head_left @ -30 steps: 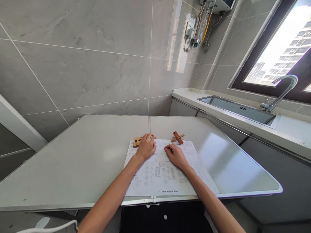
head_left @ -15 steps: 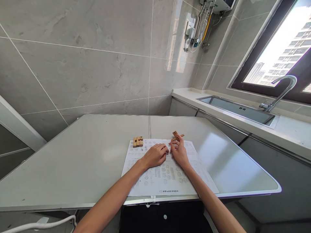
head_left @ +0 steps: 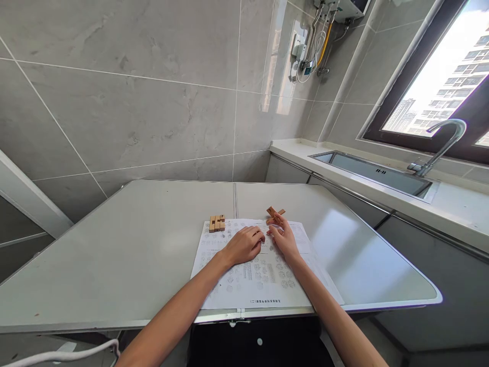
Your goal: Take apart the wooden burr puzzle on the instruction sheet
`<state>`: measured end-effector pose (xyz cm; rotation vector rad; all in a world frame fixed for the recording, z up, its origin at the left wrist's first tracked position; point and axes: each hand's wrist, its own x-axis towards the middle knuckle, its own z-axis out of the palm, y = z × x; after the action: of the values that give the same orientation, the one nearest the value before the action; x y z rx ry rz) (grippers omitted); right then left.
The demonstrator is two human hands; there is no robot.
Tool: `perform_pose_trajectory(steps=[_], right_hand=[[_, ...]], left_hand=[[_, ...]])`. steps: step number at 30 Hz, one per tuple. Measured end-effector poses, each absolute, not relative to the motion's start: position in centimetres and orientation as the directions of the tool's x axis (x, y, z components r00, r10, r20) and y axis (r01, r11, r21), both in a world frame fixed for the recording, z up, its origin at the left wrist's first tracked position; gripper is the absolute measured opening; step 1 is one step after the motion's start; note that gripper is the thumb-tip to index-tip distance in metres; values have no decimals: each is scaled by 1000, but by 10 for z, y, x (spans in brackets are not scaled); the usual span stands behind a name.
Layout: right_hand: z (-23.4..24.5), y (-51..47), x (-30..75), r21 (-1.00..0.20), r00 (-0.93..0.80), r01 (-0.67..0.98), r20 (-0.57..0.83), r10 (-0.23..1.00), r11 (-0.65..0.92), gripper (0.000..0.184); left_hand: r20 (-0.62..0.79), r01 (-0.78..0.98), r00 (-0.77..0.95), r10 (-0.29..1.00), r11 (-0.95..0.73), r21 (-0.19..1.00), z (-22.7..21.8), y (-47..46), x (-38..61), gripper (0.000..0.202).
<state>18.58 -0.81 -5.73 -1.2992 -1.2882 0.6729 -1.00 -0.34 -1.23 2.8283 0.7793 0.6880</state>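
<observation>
My left hand [head_left: 245, 244] rests on the printed instruction sheet [head_left: 263, 278] with its fingers curled under; whether anything is inside them is hidden. Right beside it, my right hand [head_left: 286, 238] reaches forward, and its fingertips pinch a small cross-shaped wooden puzzle piece [head_left: 274, 213] at the sheet's far edge. A small stack of light wooden blocks [head_left: 216, 223] sits at the sheet's far left corner, apart from both hands.
The sheet lies on a grey table [head_left: 114, 255] set against a tiled wall. To the right runs a counter with a steel sink [head_left: 376, 173] and a faucet [head_left: 443, 142] under a window. A white cable [head_left: 64, 354] hangs at the lower left.
My left hand pulled back from the wooden blocks to the middle of the sheet. My right hand reached forward to the cross piece, which has shifted slightly left and up.
</observation>
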Motion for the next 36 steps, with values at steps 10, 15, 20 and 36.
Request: perform_pose_trajectory(steps=[10, 15, 20, 36], right_hand=[[-46, -11, 183, -987, 311, 59, 160, 937, 149, 35], [-41, -12, 182, -986, 273, -93, 108, 956, 138, 29], [-37, -16, 181, -960, 188, -266, 38, 981, 88, 19], [-36, -19, 177, -965, 45, -260, -36, 998, -24, 26]], left_hand=[[544, 543, 544, 639, -762, 351, -12, -2, -9, 15], [544, 492, 350, 762, -644, 586, -14, 0, -6, 45], [351, 373, 343, 872, -469, 801, -21, 1, -5, 83], [215, 236, 423, 880, -336, 912, -16, -1, -6, 95]])
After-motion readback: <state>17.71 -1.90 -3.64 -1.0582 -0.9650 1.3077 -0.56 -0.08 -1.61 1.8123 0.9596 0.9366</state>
